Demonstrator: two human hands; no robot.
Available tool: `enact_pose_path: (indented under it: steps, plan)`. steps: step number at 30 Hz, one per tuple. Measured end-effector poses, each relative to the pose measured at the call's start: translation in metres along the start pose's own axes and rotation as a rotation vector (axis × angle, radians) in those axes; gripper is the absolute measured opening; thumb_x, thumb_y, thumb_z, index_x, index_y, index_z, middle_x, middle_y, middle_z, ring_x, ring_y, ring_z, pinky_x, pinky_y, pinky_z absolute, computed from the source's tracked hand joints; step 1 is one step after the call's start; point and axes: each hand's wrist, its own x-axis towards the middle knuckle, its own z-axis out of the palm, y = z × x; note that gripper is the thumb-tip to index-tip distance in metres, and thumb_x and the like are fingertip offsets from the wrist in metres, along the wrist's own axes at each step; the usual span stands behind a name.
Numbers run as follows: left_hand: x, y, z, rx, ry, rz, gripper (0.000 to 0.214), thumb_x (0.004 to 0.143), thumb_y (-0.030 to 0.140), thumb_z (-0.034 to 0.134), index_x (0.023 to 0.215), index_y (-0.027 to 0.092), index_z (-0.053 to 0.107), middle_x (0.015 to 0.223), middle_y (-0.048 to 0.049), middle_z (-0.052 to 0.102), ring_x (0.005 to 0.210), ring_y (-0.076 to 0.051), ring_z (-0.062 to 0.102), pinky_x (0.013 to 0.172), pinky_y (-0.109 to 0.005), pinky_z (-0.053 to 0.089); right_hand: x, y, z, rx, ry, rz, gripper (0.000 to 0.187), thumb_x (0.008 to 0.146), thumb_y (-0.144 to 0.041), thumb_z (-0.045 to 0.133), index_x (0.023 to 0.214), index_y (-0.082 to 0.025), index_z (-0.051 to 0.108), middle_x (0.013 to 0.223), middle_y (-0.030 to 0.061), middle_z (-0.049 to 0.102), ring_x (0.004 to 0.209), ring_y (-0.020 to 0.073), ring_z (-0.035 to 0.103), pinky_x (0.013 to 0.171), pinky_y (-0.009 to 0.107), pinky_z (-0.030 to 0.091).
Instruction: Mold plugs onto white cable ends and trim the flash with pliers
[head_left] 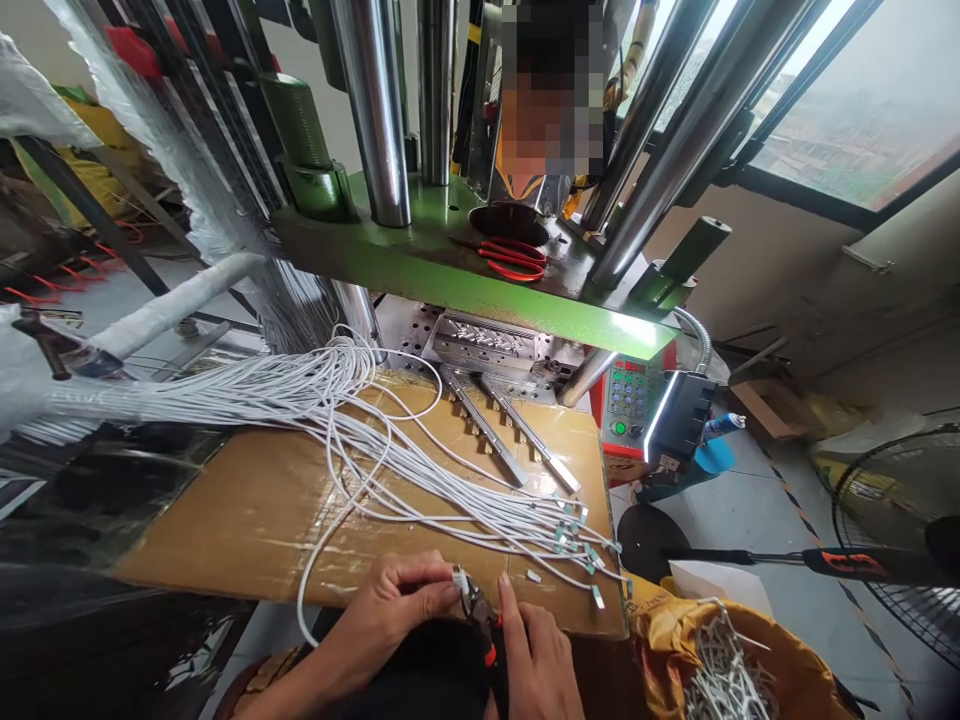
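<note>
My left hand (386,620) pinches the end of a white cable, with its small pale connector (459,577) at the fingertips. A pair of cutting pliers (478,608) with black and red handles is in my right hand (536,655); the jaws are at the connector, and whether they touch it I cannot tell. Just beyond both hands, a bundle of white cables (442,490) lies across the brown cardboard-topped table (255,510). Several cable ends with metal plugs (566,535) fan out at its right. One small loose piece (533,577) lies near my right hand.
Two metal bars (536,440) lie beside a mould (487,340) under the green press plate (465,275). Red-handled scissors (517,258) rest on that plate. A keypad box (626,400), a fan (900,520) and a yellow sack (664,640) of white scraps stand right. Another person faces me behind the press.
</note>
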Motion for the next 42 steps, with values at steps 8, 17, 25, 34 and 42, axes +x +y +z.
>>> enact_pose_path:
  steps: [8,17,25,34,42]
  plan:
    - [0.001,0.001,-0.001,0.032,-0.017,0.038,0.036,0.079,0.046,0.069,0.061,0.015,0.071,0.06,0.0007,0.05,0.062,-0.013,0.044,0.062,-0.024,0.034,-0.001,-0.004,-0.003,0.312,-0.022,0.006,0.033,0.077,-0.018,0.054,0.108,-0.025,0.064,0.083,0.0046,0.068,0.072,0.0215,0.068,0.064,0.027,0.055]
    - [0.003,-0.001,0.001,-0.015,-0.046,0.035,0.029,0.08,0.043,0.07,0.071,0.016,0.075,0.067,-0.0015,0.057,0.067,-0.015,0.051,0.066,-0.025,0.038,0.001,-0.001,-0.011,0.287,-0.031,0.071,0.09,0.059,-0.007,0.055,0.145,-0.029,0.039,0.102,0.0053,0.064,0.088,0.0233,0.065,0.077,0.029,0.055]
    - [0.0,0.01,-0.009,0.179,-0.129,0.113,0.03,0.081,0.042,0.069,0.069,0.015,0.076,0.064,-0.0024,0.059,0.063,-0.014,0.051,0.062,-0.024,0.038,-0.004,0.003,-0.011,0.156,-0.075,0.028,0.086,0.059,-0.005,0.054,0.141,-0.027,0.044,0.097,0.0056,0.066,0.08,0.0225,0.066,0.073,0.029,0.056]
    - [0.004,0.0,-0.015,0.194,-0.144,0.19,0.019,0.081,0.037,0.071,0.09,0.022,0.078,0.087,-0.0043,0.062,0.079,-0.016,0.056,0.075,-0.026,0.043,0.008,-0.002,-0.025,0.371,-0.273,-0.008,0.052,0.062,-0.007,0.054,0.111,-0.023,0.065,0.082,0.0017,0.068,0.073,0.0173,0.067,0.068,0.021,0.053]
    - [0.002,0.004,-0.013,0.198,-0.105,0.215,0.018,0.086,0.033,0.065,0.085,0.019,0.076,0.083,-0.0043,0.067,0.079,-0.016,0.06,0.074,-0.025,0.045,0.004,-0.002,-0.016,0.321,-0.124,-0.001,0.079,0.063,-0.006,0.053,0.138,-0.027,0.045,0.095,0.0021,0.063,0.078,0.0165,0.065,0.071,0.023,0.054]
